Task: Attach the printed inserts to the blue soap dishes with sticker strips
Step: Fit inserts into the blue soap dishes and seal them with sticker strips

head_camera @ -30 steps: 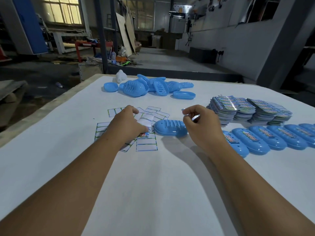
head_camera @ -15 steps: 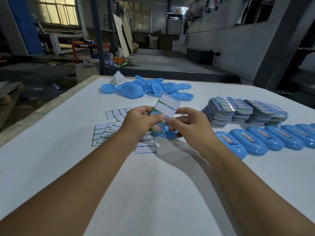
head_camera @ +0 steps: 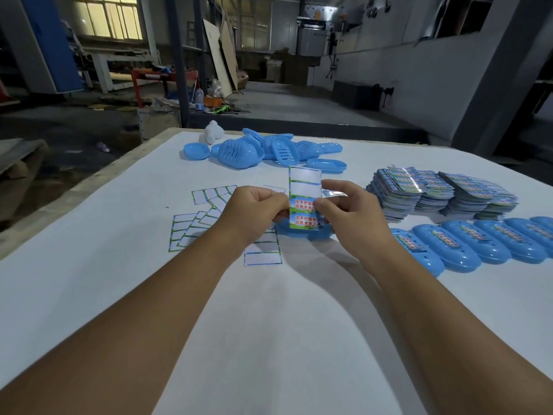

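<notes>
hands: left hand [head_camera: 257, 209] and right hand [head_camera: 348, 211] both pinch sticker sheet [head_camera: 304, 202] | location: upright above soap dish [head_camera: 305, 233] on surface [head_camera: 269, 310] | handling: likely thin, floppy; hold by edges

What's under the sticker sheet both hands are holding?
A blue soap dish lies on the table right below the sticker sheet. Only its near edge shows; the sheet, the left hand and the right hand cover the rest.

Blue soap dishes [head_camera: 270, 151], green-edged white sticker sheet [head_camera: 304, 202] with red lettering, white table [head_camera: 269, 324]
</notes>
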A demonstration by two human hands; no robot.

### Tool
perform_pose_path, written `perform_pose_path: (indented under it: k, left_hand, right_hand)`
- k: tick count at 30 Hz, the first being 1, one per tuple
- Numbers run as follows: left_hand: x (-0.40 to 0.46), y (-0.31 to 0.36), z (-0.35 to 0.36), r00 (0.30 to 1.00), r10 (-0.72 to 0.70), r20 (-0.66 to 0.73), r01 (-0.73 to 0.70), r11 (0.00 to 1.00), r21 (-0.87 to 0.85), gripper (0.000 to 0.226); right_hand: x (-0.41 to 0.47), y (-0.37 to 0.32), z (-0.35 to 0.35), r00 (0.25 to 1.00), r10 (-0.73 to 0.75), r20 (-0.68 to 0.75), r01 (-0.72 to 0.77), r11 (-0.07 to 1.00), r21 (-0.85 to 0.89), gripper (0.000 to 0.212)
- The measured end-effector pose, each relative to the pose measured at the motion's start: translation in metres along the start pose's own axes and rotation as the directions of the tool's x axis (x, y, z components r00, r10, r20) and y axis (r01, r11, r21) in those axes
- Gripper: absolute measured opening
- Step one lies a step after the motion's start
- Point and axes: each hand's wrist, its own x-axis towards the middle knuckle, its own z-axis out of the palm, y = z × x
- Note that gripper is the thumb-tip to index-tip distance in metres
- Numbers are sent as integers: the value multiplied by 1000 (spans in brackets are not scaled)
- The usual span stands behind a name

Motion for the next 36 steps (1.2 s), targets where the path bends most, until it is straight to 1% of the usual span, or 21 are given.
perform_pose_path:
  k: [4, 7, 9, 11, 13, 17, 21, 26, 31, 33, 36]
  left_hand:
    - [-4, -2, 1, 999, 29, 42, -29, 1000, -3, 37]
    - [-1, -4, 2, 997, 58, 55, -59, 998, 26, 35]
    - [1, -7, 3, 996, 68, 55, -70, 997, 39, 28]
    - [3, -11, 5, 996, 80, 50, -81, 996, 35, 20]
    - [3, -13, 6, 993, 108, 47, -110, 992, 57, 17]
    - [3, -12, 9, 984, 167, 69, -174, 978, 113, 18]
    - [3, -13, 11, 979, 190, 71, -198, 969, 149, 17]
    - [3, -15, 11, 978, 195, 71, -204, 966, 158, 14]
    - [1, -14, 12, 973, 214, 88, -227, 957, 181, 17]
    - [0, -14, 14, 971, 222, 84, -236, 946, 222, 17]
    - [-1, -13, 17, 968, 245, 45, -248, 924, 292, 16]
  right_hand:
    - [0, 2, -1, 999, 10, -34, -10, 1000, -11, 29]
    - [2, 3, -2, 998, 25, -51, -26, 999, -26, 24]
    - [2, 3, -2, 996, 16, -92, -25, 995, -101, 17]
    - [2, 4, -1, 994, -30, -107, 8, 979, -202, 15]
    - [-1, 4, 1, 996, -67, -65, 50, 971, -232, 17]
    - [-7, 1, 3, 997, -62, 45, 71, 973, -221, 18]
    - [-8, -2, 4, 995, -49, 86, 67, 974, -215, 14]
    - [-8, -4, 5, 997, -57, 54, 69, 963, -259, 17]
    - [-7, 0, 7, 994, -107, 32, 111, 919, -377, 21]
    - [-8, 0, 9, 992, -121, 21, 119, 908, -402, 21]
    - [-9, 0, 13, 989, -150, -12, 127, 875, -468, 34]
